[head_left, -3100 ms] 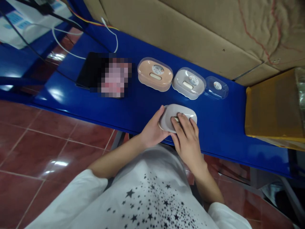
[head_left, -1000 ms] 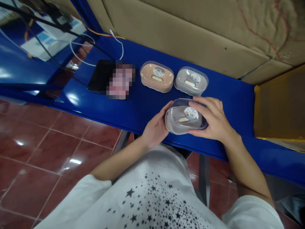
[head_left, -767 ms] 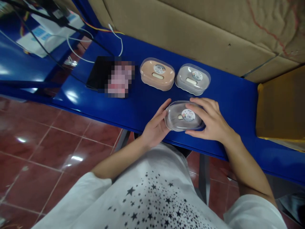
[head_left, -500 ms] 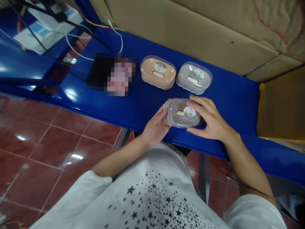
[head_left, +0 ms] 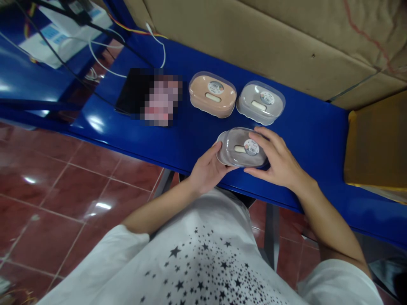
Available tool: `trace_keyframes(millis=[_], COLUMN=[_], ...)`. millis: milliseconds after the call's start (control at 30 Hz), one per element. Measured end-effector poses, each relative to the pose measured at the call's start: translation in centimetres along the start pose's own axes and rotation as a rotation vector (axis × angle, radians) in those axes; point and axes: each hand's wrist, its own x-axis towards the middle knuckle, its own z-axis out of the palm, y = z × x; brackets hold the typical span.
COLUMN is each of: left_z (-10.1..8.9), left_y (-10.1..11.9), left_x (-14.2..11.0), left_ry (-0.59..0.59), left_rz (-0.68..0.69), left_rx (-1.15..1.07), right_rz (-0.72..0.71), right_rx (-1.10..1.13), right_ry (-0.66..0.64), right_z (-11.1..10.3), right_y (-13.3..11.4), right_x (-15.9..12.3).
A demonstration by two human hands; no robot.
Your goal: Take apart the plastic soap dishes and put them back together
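Observation:
A grey oval soap box with a clear lid [head_left: 240,147] rests near the front edge of the blue table [head_left: 311,127]. My left hand [head_left: 206,169] grips its left end with curled fingers. My right hand [head_left: 278,163] wraps over the clear lid from the right, fingers bent around it. Behind it stand two closed boxes side by side: a peach soap box [head_left: 212,94] and another grey soap box [head_left: 260,102], both with clear lids and round stickers.
A dark tablet [head_left: 136,91], partly pixelated, lies at the left with white and black cables [head_left: 104,46] behind it. Cardboard sheets [head_left: 254,38] line the back wall. A yellow-brown carton [head_left: 377,144] stands at the right. Red floor tiles lie below.
The loose clear lid that lay at the back right is now on the grey box under my right hand. Over the last second the lid has settled down onto the base.

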Motion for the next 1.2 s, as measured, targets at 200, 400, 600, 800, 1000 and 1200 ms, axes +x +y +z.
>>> trace_keyframes(millis=[200,400,600,800,1000,1200], left_z=[0.0,0.2,-0.1,-0.1,0.2,0.2], left_y=[0.2,0.1,-0.1,-0.3,-0.3,-0.1], left_x=[0.1,0.1,0.2,0.3,0.3,0.3], left_ry=[0.040,0.055,0.080,0.071,0.087,0.073], left_rz=[0.005,0.011,0.036,0.044,0.057,0.045], left_rx=[-0.034,-0.038,-0.034,-0.066,-0.041,-0.046], right_rz=[-0.034,-0.019,-0.002,0.015,-0.051,-0.005], right_rx=[-0.108,-0.094,-0.120,-0.159,-0.185,-0.164], right_ry=[0.051,0.046,0.035,0.071,0.085,0.073], right_z=[0.2,0.6,0.8,1.1,1.0,1.1], right_y=[-0.6,-0.4,-0.3,-0.3,-0.3,-0.2], right_x=[0.1,0.2,0.1,0.0,0.0,0.0])
